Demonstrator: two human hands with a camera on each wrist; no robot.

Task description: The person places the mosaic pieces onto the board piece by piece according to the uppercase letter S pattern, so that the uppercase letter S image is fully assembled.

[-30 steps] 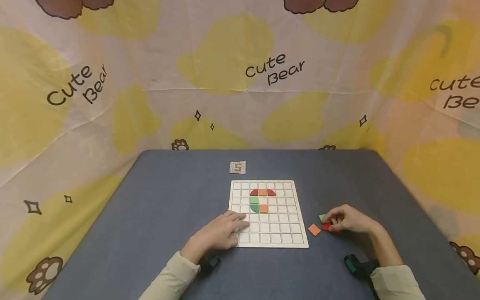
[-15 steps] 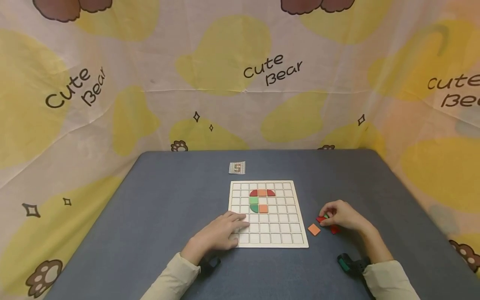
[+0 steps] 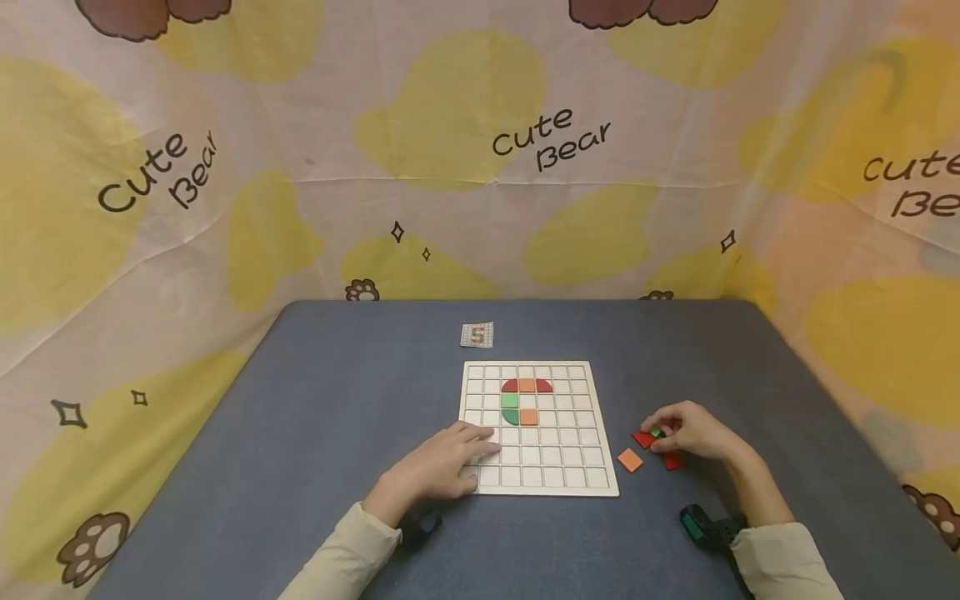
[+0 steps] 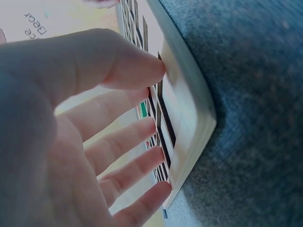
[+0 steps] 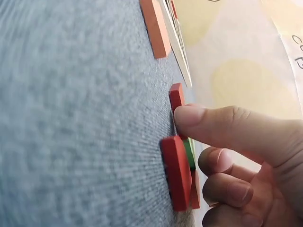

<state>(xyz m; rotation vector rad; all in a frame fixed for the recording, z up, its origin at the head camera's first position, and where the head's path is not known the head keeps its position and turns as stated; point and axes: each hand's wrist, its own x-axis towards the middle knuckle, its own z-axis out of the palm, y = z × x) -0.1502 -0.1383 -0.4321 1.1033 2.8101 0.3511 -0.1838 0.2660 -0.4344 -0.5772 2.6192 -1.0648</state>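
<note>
My left hand rests on the near left corner of the white gridded board, fingers spread and thumb by the edge in the left wrist view. On the board sit red, orange and green tiles, among them a light green square. To the right, my right hand bends over loose tiles, its thumb overlapping a red tile. A green tile shows between thumb and fingers. The index finger is hidden in the right wrist view, and I cannot tell whether it pinches a tile.
An orange square tile lies between the board and my right hand. Another red tile is below that hand. A small card with a grid pattern lies beyond the board on the blue-grey tabletop.
My right hand has moved slightly away from me, and the red tile at its fingertips has shifted forward and left, uncovering another red tile below. The left hand stays on the board.
</note>
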